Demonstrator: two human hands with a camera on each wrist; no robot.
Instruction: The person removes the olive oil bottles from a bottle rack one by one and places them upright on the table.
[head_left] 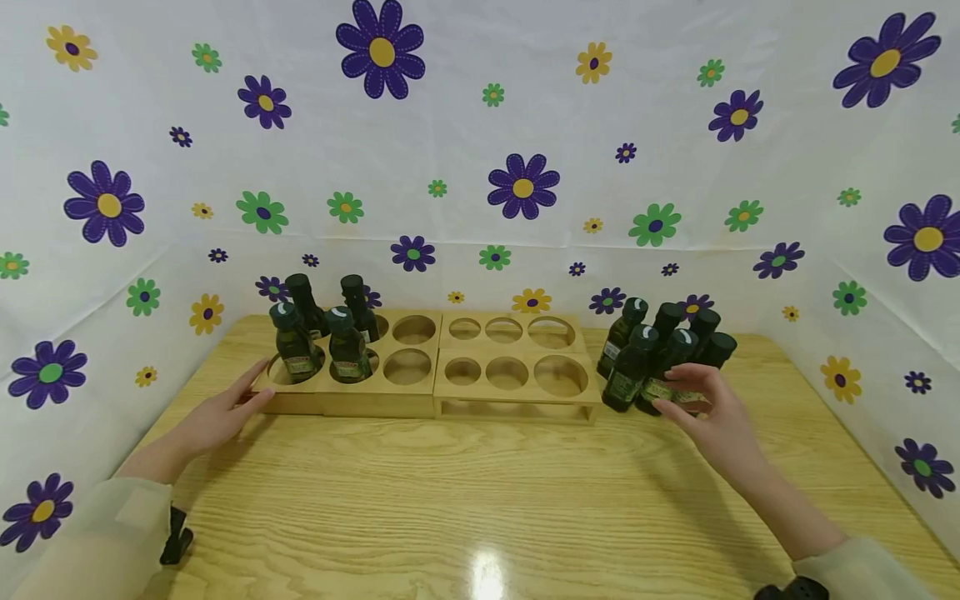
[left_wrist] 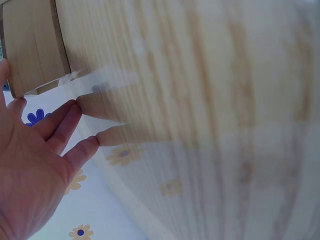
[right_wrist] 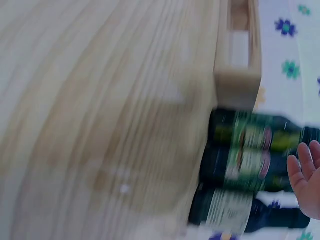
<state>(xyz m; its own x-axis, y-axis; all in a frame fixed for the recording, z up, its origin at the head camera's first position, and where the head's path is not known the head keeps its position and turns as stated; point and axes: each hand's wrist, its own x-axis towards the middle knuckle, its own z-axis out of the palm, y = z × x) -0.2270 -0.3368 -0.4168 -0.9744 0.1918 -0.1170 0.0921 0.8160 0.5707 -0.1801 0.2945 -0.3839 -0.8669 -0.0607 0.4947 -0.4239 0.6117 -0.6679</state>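
Observation:
My left hand (head_left: 225,414) touches the left end of a wooden bottle rack (head_left: 378,403), thumb at its front edge. In the left wrist view its fingers are extended, with fingertips (left_wrist: 89,143) on the tabletop. Several small dark green bottles (head_left: 348,354) stand in the rack's left holes. Over at the right, my right hand (head_left: 716,421) is held in front of a cluster of similar bottles (head_left: 626,371), thumb and fingers parted. In the right wrist view its straight fingers (right_wrist: 296,172) are close to the necks of labelled bottles (right_wrist: 250,162); contact is unclear.
A second wooden rack (head_left: 517,394) adjoins the first on its right, with round holes of different sizes. Both stand at the back of the wood-grain table (head_left: 450,492). A white flower-printed cloth (head_left: 480,142) encloses the back and sides.

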